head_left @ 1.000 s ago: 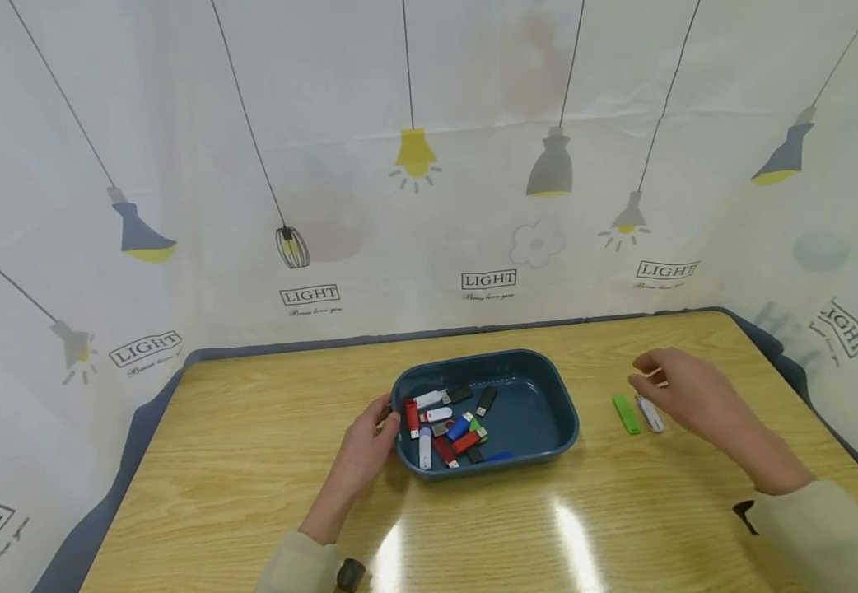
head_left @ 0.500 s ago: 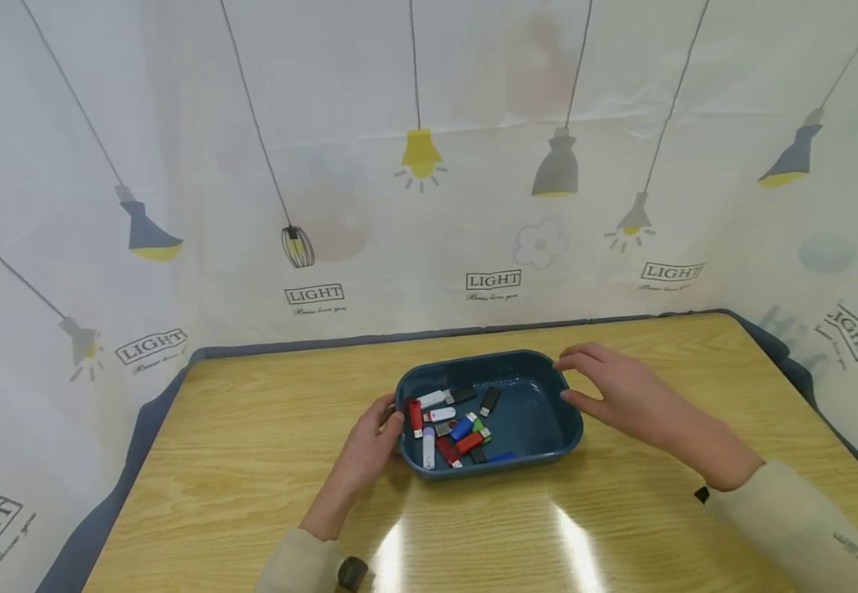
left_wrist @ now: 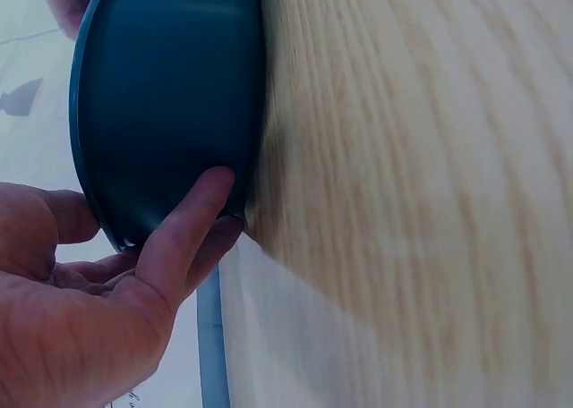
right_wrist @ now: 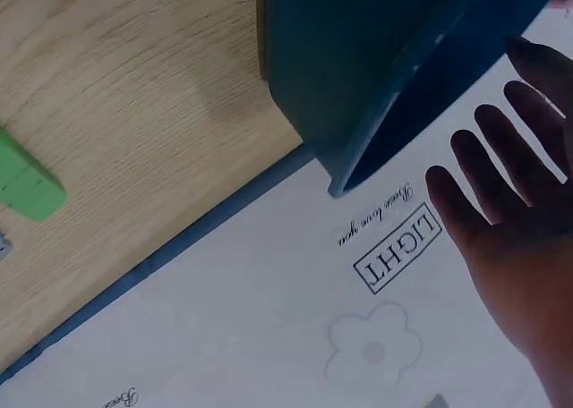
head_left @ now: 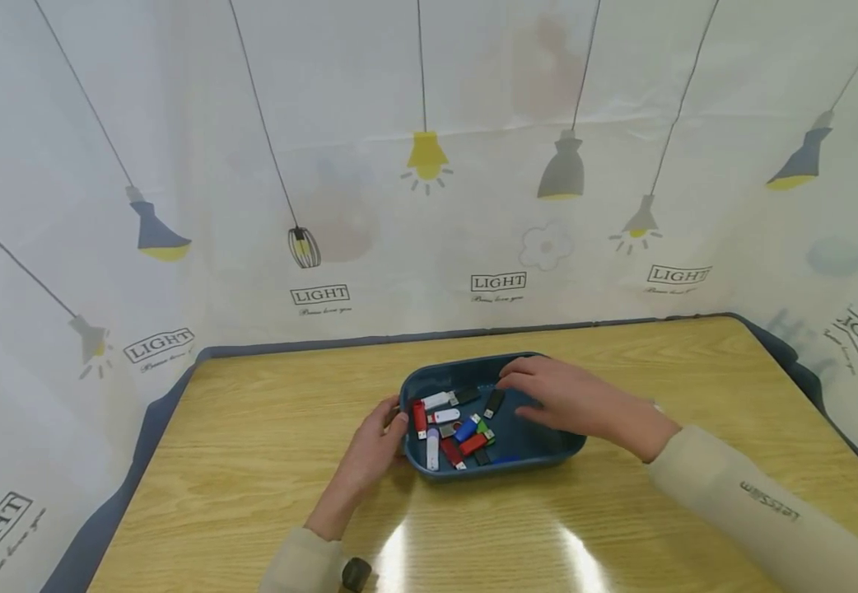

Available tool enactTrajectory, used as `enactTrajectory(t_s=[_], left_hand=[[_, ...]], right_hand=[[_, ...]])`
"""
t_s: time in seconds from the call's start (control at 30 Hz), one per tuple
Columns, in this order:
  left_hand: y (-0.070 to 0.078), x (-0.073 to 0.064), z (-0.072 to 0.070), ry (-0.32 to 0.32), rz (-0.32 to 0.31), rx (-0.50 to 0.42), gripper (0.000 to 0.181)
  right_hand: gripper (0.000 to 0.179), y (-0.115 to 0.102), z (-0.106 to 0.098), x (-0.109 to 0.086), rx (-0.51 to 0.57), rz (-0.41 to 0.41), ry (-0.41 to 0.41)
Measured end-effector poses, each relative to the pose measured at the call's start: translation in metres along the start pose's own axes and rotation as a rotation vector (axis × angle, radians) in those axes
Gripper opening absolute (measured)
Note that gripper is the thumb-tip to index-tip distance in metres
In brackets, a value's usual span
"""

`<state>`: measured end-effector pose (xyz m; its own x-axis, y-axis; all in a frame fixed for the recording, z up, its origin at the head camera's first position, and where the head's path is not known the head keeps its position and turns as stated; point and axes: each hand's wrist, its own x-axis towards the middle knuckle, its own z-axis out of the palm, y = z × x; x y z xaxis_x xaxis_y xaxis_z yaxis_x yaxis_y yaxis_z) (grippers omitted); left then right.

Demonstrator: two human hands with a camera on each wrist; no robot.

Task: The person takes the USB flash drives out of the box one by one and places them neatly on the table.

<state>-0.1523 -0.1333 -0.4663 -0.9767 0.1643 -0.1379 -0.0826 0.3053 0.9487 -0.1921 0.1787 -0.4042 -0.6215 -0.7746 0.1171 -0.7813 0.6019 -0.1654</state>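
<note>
A dark blue plastic bin (head_left: 547, 449) sits on the wooden table, with a loose heap of USB sticks on the left side of its floor. Among them are a blue USB stick (head_left: 467, 428), a red one (head_left: 476, 443) and a black one (head_left: 495, 403). My left hand (head_left: 371, 441) grips the bin's left end, its fingertips against the outer wall in the left wrist view. Over the bin's right half hovers my right hand (head_left: 566, 395), fingers spread and nothing held, close to the black stick. In the right wrist view this hand's fingers (right_wrist: 506, 140) are apart from each other.
To the right of the bin, a green USB stick (right_wrist: 31, 180) lies on the table in the right wrist view; the right arm covers that spot in the head view. A white printed cloth (head_left: 399, 313) stands behind the wooden table (head_left: 266, 428).
My right hand has moved left, from above the green and white USB sticks on the table, across the bin's right rim to over its inside. My left hand keeps its grip on the bin.
</note>
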Motion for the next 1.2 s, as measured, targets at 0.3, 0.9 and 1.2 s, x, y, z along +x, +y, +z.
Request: enactTrajectory(t_s=[0.3, 0.9, 1.2], left_hand=[[0.003, -0.002, 0.001, -0.001, 0.018, -0.004, 0.047], [0.002, -0.001, 0.001, 0.012, 0.021, 0.040, 0.045], [0.002, 0.000, 0.001, 0.050, 0.063, 0.138, 0.044]], right_hand=[[0.051, -0.001, 0.011, 0.019, -0.025, -0.015, -0.158], [0.053, 0.003, 0.033, 0.041, -0.049, 0.060, -0.310], [0.042, 0.001, 0.042, 0.047, -0.108, 0.078, -0.307]])
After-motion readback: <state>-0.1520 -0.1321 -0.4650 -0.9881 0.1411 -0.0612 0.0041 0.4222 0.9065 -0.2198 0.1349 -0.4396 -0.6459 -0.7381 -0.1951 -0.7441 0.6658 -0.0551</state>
